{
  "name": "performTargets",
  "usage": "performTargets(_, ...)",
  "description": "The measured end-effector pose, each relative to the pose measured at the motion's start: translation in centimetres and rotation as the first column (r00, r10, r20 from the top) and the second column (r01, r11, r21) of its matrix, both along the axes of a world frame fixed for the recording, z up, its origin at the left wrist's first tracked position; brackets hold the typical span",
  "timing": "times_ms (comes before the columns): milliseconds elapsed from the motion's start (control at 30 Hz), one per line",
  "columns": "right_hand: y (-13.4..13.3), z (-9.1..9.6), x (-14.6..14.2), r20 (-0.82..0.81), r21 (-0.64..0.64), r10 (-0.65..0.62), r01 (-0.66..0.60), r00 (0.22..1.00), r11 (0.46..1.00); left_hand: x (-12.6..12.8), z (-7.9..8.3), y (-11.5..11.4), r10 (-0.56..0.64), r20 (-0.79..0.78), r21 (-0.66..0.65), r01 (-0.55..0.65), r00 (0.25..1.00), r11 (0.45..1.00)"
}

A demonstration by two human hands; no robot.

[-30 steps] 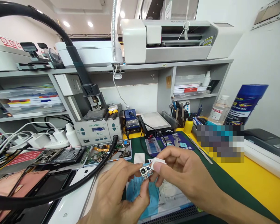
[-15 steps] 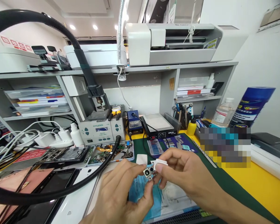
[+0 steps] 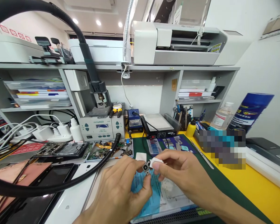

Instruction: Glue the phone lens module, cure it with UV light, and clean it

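Between the thumb and fingertips of my left hand (image 3: 121,183) is a small phone camera module (image 3: 145,168), its dark lens facing me. My right hand (image 3: 182,171) pinches a folded white wipe (image 3: 156,162), which presses against the module's right end and covers part of it. Both hands meet above a blue-and-white printed sheet (image 3: 151,196) on the green mat (image 3: 214,186). Just behind my fingers lies a white square pad (image 3: 141,156).
At left are a hot air station (image 3: 102,129), a tray of loose circuit parts (image 3: 128,152) and a white phone back (image 3: 77,189). A thick black hose (image 3: 67,186) loops across the left foreground. A bottle (image 3: 222,116) and a blue spray can (image 3: 249,112) stand at right.
The white wipe has shifted left over the camera module, covering its second lens. Both hands have moved slightly left, and the whole view has shifted a little.
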State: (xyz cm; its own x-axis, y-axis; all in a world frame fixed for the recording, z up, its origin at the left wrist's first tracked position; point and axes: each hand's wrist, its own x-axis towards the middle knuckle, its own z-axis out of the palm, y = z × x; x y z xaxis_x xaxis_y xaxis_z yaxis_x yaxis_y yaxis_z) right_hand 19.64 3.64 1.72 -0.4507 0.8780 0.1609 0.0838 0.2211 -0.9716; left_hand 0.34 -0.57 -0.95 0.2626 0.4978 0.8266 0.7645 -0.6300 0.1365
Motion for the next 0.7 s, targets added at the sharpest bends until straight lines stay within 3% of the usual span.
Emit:
performTargets(167,-0.1,-0.2,-0.5,0.007,-0.072,-0.038,0.038,0.999,0.997,0.0,-0.2,-0.2,0.016,-0.046,0.024,-0.015,0.999,1.0)
performTargets(300,0.0,-0.6,-0.8,0.049,-0.04,-0.079,0.081,0.996,0.996,0.0,-0.3,-0.2,0.054,-0.107,0.052,-0.049,0.993,0.997)
performTargets(500,0.0,-1.9,-0.9,0.165,0.179,-0.194,0.164,0.967,0.97,0.1,-0.3,0.1,0.067,-0.161,0.102,-0.051,0.985,0.993)
performTargets(700,-0.2,-2.3,-0.6,0.22,0.454,-0.206,0.087,0.953,0.887,0.1,-0.3,0.2,0.065,-0.147,0.099,-0.051,0.987,0.994)
